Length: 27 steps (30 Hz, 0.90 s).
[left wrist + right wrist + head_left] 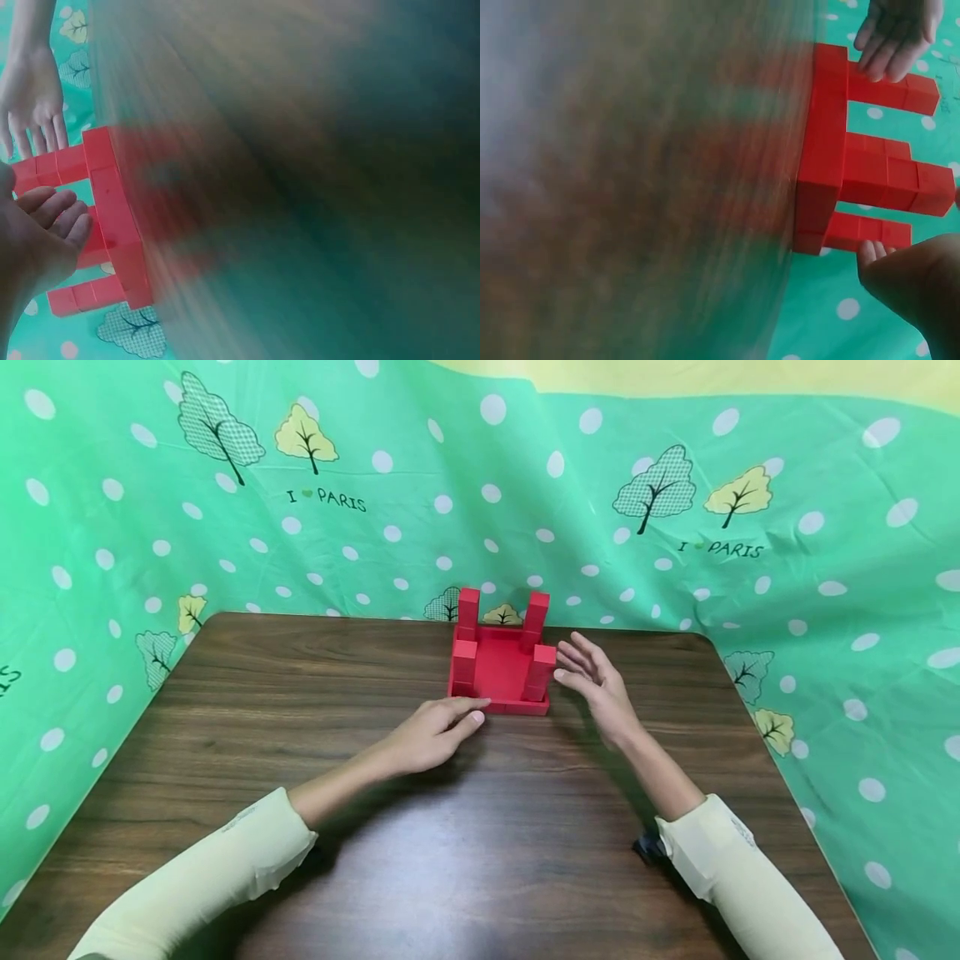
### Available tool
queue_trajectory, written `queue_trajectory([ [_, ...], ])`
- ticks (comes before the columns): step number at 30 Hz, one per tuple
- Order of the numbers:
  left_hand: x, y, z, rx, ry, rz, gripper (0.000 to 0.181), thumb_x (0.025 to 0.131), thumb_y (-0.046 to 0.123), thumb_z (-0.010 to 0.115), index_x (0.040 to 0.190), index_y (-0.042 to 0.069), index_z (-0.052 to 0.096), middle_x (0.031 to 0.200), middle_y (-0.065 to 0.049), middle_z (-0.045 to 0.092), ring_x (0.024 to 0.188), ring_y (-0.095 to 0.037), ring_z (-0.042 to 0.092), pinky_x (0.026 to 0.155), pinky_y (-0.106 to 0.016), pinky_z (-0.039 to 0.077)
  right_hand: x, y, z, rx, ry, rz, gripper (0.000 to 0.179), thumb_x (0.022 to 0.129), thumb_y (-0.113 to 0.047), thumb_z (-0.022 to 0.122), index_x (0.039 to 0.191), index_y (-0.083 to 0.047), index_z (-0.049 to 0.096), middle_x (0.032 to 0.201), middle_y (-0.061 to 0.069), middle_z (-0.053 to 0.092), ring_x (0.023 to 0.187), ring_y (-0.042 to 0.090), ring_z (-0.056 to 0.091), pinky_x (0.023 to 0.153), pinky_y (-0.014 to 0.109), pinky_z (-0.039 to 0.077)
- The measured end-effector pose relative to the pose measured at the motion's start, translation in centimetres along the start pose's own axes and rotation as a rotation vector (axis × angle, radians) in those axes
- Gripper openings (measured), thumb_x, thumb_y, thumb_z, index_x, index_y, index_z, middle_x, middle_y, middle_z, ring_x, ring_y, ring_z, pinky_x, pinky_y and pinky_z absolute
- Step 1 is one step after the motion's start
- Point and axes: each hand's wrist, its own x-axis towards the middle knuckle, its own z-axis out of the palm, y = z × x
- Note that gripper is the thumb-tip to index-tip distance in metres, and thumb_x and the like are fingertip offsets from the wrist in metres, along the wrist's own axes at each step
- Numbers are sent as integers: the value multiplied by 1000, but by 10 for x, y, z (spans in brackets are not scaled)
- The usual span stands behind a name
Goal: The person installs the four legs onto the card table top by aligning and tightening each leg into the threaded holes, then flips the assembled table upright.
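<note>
A red block structure [501, 664] stands at the far edge of the table, a flat square base with a low rim and an upright post of stacked blocks at each corner. My left hand [435, 735] is at its front rim, index finger stretched along the edge; whether it touches or hovers I cannot tell. Just right of the structure, my right hand [600, 689] is held with loosely bent fingers and nothing in it. The left wrist view shows the red base [116, 217] side-on beyond the left hand. In the right wrist view, the right fingertips [871, 251] appear near one post.
The dark wooden table [300, 710] has a glossy surface with reflections. Green dotted cloth [420, 485] hangs behind and around it, close behind the structure. A small black object [648, 848] shows under the right sleeve's cuff.
</note>
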Motion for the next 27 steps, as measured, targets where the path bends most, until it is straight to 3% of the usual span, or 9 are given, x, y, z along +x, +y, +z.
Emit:
queue_trajectory([
  [7, -11, -6, -6, -117, 143, -96, 42, 119, 33, 55, 152, 14, 71, 154, -7, 73, 148, -30, 66, 129, -56, 51, -7, -1, 6, 62, 68, 90, 69, 121, -36, 50, 178, -3, 27, 182, 21, 38, 171, 34, 38, 142, 49, 33],
  [13, -15, -12, -8, -281, 315, -209, 44, 121, 37, 48, 149, 13, 72, 153, -11, 74, 147, -34, 66, 130, -57, 48, -12, -1, 7, 64, 40, 138, 76, 123, -50, 35, 179, -1, 21, 186, 19, 31, 174, 34, 31, 146, 48, 24],
  [15, -12, -23, -6, -341, 348, -217, 51, 122, 43, 42, 155, 13, 67, 158, -13, 69, 149, -35, 63, 131, -55, 47, -13, -1, 8, 84, 25, 153, 79, 123, -54, 30, 180, -1, 19, 187, 18, 27, 176, 32, 27, 147, 47, 21],
  [18, -6, -41, -1, -498, 356, -198, 68, 121, 55, 34, 166, 8, 54, 170, -17, 57, 158, -35, 55, 134, -49, 45, -13, -1, 10, 135, 14, 181, 83, 122, -59, 23, 180, 0, 16, 189, 18, 24, 177, 31, 22, 148, 46, 17],
  [20, -4, -44, 1, -639, 344, -194, 80, 120, 63, 29, 172, 3, 44, 178, -20, 46, 167, -36, 44, 140, -48, 37, -14, -1, 11, 165, 9, 202, 86, 120, -62, 19, 180, 0, 13, 189, 18, 22, 178, 31, 20, 148, 45, 15],
  [23, -4, -30, -1, -840, 313, -240, 89, 119, 65, 23, 177, -2, 28, 186, -21, 29, 176, -38, 25, 147, -52, 21, -13, 0, 13, 200, 0, 239, 93, 118, -69, 17, 181, -1, 11, 190, 16, 20, 178, 31, 18, 148, 44, 13],
  [27, -1, -18, -1, -977, 302, -313, 83, 121, 57, 14, 179, -3, 17, 190, -18, 18, 179, -35, 15, 148, -51, 10, -13, 2, 15, 226, -25, 284, 101, 114, -77, 16, 181, -2, 9, 191, 13, 17, 179, 30, 17, 148, 44, 12],
])
